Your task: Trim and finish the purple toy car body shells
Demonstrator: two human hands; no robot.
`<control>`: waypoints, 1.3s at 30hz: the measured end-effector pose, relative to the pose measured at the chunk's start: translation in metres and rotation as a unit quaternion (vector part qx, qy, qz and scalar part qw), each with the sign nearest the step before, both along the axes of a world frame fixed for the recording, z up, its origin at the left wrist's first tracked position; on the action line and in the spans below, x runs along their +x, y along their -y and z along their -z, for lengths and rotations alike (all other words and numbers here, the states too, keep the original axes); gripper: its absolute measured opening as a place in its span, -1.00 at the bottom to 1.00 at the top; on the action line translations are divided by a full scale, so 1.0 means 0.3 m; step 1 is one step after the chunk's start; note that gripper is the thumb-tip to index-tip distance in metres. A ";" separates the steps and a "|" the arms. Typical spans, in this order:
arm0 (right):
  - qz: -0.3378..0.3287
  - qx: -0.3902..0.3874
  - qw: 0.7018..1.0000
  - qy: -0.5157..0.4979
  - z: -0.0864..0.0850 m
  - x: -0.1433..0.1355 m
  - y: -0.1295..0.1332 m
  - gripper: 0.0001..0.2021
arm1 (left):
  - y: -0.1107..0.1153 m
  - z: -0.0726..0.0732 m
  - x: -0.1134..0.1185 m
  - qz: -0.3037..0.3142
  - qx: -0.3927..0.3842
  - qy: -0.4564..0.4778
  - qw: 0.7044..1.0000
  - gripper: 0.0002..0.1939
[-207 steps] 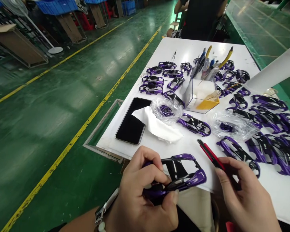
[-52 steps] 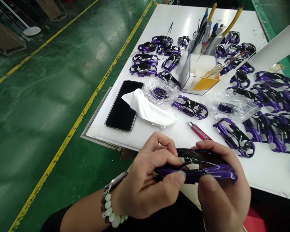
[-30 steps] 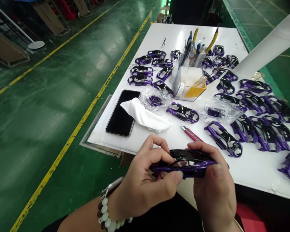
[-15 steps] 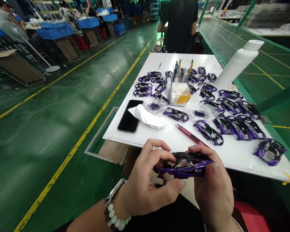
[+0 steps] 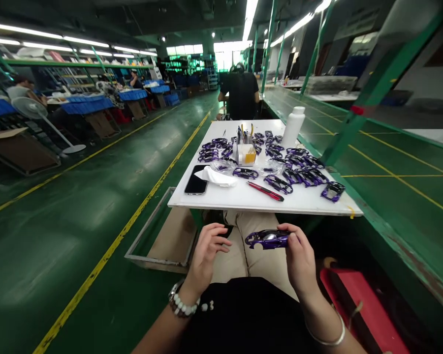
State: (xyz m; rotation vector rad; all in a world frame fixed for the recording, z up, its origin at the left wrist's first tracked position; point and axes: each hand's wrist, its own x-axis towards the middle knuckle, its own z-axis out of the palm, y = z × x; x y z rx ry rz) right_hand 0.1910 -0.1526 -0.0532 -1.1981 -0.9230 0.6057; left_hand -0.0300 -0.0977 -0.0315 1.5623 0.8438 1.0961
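Between thumb and fingers, my right hand [image 5: 300,255] grips the rear end of a purple and black toy car body shell [image 5: 268,239] above my lap. The shell lies level, its side with a wheel-arch cutout towards me. My left hand [image 5: 208,250] is apart from it on the left, fingers spread and holding nothing. Beyond both hands is the white table [image 5: 236,201], where more shells of the same kind stand in groups, among them a nearby shell [image 5: 278,184] and one at the right corner [image 5: 332,191]. A red utility knife [image 5: 266,191] lies near the front edge.
A phone [image 5: 196,180] and a crumpled white tissue [image 5: 216,176] lie at the table's left. Behind them stand a clear tool box [image 5: 245,153] with pliers and a white bottle [image 5: 294,128]. A person in black [image 5: 239,93] sits beyond the table. A grey-framed stand [image 5: 158,263] is at lower left.
My left hand has let go of the car shell and moved left. My right hand keeps the shell. The view has tilted up, so more of the hall shows.
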 end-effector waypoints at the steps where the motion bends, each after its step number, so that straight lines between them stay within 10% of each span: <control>1: 0.009 0.006 1.000 0.002 0.016 0.006 0.029 -0.60 | 0.024 0.007 -0.030 -0.021 -0.009 -0.006 1.000 -0.42; 9: 0.072 0.019 0.997 0.021 0.126 -0.023 0.268 -0.62 | 0.231 0.105 -0.233 -0.173 -0.029 -0.081 0.981 -0.55; 15: 0.064 0.028 0.995 0.074 0.150 -0.010 0.313 -0.63 | 0.269 0.109 -0.242 -0.120 -0.062 -0.073 0.988 -0.61; 27: -0.039 0.149 0.975 0.158 -0.028 0.007 0.067 -0.72 | 0.049 -0.122 0.101 0.155 0.016 -0.083 0.984 -0.67; 39: -0.139 0.122 0.971 0.152 -0.084 0.093 -0.185 -0.71 | -0.220 -0.164 0.213 0.226 -0.071 -0.042 0.971 -0.73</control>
